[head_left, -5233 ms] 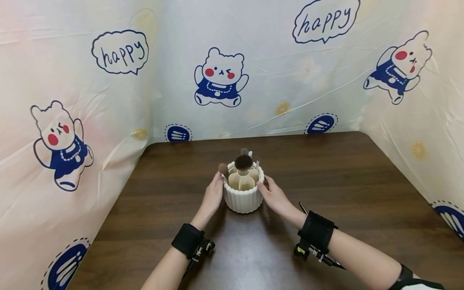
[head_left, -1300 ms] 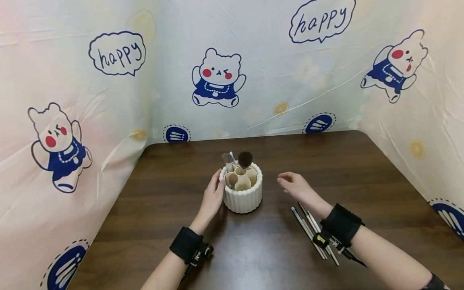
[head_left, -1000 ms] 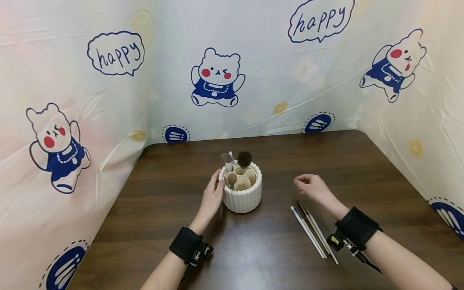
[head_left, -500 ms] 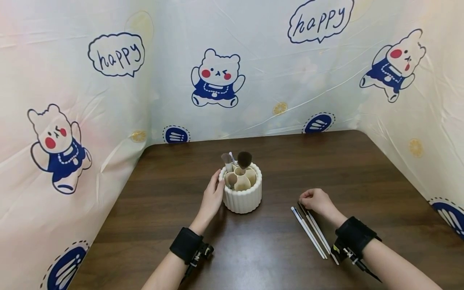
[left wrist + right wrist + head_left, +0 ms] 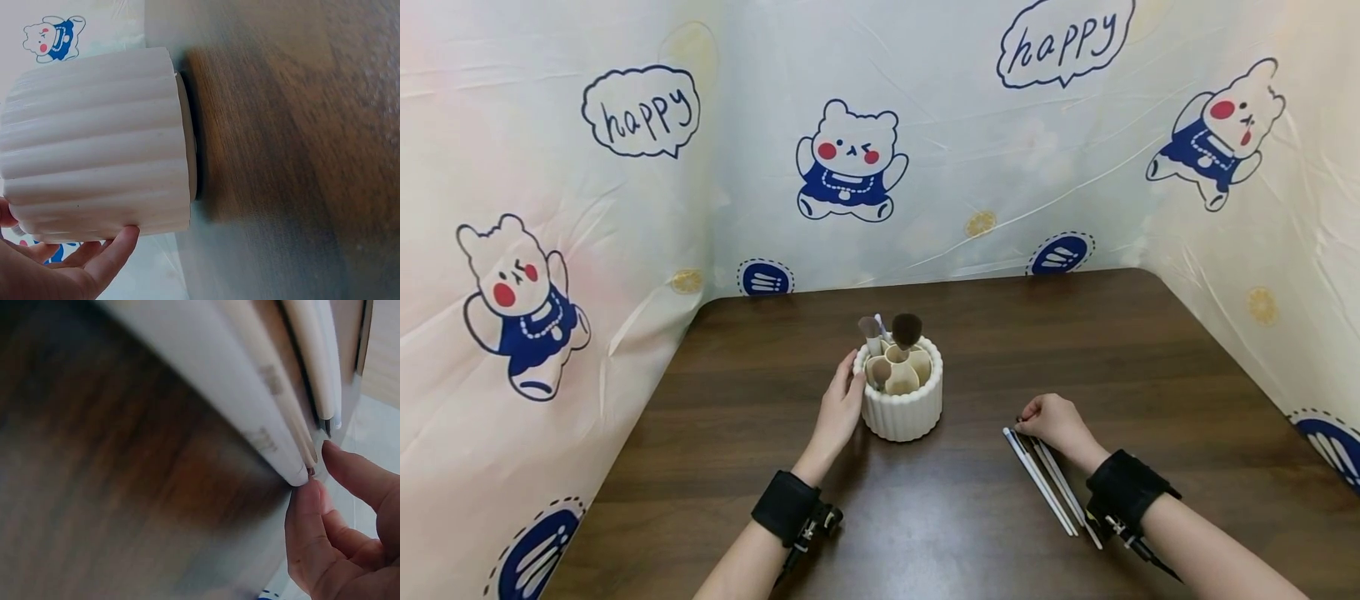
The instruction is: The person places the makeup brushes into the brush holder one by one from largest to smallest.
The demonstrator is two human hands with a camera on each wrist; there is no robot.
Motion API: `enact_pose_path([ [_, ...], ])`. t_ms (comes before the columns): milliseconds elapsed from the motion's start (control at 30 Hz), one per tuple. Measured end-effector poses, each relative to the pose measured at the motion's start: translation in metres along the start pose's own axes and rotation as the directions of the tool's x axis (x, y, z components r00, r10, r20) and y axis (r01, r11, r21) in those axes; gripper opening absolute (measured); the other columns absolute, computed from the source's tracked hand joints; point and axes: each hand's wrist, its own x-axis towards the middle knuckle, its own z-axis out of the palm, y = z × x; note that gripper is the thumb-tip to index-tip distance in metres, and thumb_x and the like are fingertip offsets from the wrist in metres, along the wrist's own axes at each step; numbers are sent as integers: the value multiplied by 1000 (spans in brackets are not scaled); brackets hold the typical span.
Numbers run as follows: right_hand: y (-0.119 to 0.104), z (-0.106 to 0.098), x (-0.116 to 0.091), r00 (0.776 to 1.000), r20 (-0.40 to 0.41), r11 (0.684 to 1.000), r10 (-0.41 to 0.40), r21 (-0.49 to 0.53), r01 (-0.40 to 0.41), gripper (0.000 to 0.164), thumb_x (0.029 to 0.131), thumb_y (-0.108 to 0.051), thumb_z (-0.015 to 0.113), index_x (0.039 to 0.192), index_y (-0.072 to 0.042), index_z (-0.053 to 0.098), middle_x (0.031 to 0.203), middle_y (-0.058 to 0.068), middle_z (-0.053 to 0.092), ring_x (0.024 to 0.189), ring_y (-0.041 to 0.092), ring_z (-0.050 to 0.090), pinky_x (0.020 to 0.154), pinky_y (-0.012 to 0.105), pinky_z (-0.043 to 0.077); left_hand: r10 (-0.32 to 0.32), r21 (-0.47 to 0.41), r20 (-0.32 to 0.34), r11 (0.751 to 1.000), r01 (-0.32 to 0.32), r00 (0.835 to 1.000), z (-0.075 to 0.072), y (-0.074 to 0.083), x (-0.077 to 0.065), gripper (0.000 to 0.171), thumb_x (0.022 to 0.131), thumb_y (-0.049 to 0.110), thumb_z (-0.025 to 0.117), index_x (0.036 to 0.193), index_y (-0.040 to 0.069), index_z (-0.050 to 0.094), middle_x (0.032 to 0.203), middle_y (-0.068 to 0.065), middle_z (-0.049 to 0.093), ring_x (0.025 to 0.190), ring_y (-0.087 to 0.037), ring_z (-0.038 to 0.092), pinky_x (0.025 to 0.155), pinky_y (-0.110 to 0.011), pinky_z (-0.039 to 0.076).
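Resting our left hand (image 5: 837,410), fingers loosely extended, against the round, ribbed white holder (image 5: 902,415) just right of it, we have slim, straight white-and-beige rods (image 5: 1040,482) beside our right hand (image 5: 1060,425), its fingertips at their far ends, pinching or not we cannot tell.

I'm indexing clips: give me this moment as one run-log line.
left hand: holds side of white holder | right hand: at ends of slim sticks, grip unclear | brushes: in holder
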Motion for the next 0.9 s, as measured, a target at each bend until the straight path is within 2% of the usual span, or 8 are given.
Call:
enact_pose_path([
  [167,0,1,0,1000,-11,1000,-7,-29,6,14,80,-9,71,73,2,67,72,11,67,60,13,53,56,25,42,5,-2,3,1000,-5,1000,0,0,0,50,102,24,38,149,9,30,150,-18,39,137,-32,41,111,-48,36],
  [367,-2,0,1,1000,-2,1000,18,-26,-18,34,83,-7,65,53,-8,50,53,-1,51,50,11,40,55,24,32,5,-7,-3,1000,-5,1000,0,-1,0,50,102,24,39,149,9,31,149,-18,40,137,-31,41,111,-48,36],
  [433,-3,0,1,1000,-8,999,21,-26,-21,35,84,-7,64,52,-8,50,52,-1,53,49,11,41,54,24,32,6,-10,-3,1000,-6,1000,1,-1,1,50,102,24,39,149,9,31,149,-18,40,137,-31,40,112,-48,36],
  [567,-3,-1,2,999,1,999,41,-23,-41,37,85,-6,60,50,-10,48,51,3,57,47,11,42,54,24,31,6,-6,-6,1000,-6,1000,1,0,0,50,102,24,39,149,9,31,149,-18,40,137,-31,40,112,-48,36],
  [700,-3,-4,5,998,5,998,62,-16,-62,36,87,-9,58,51,-9,53,52,3,59,49,11,46,55,23,33,2,-2,-12,1000,-2,1000,1,1,0,50,102,24,39,149,9,32,148,-18,41,137,-31,41,112,-48,36],
  [900,-6,-16,11,994,38,994,102,42,-104,29,91,-14,56,67,-1,66,65,7,67,57,11,54,58,25,39,8,11,-10,1000,-7,1000,1,-1,1,49,102,24,38,149,10,31,150,-17,39,138,-30,40,112,-48,35],
])
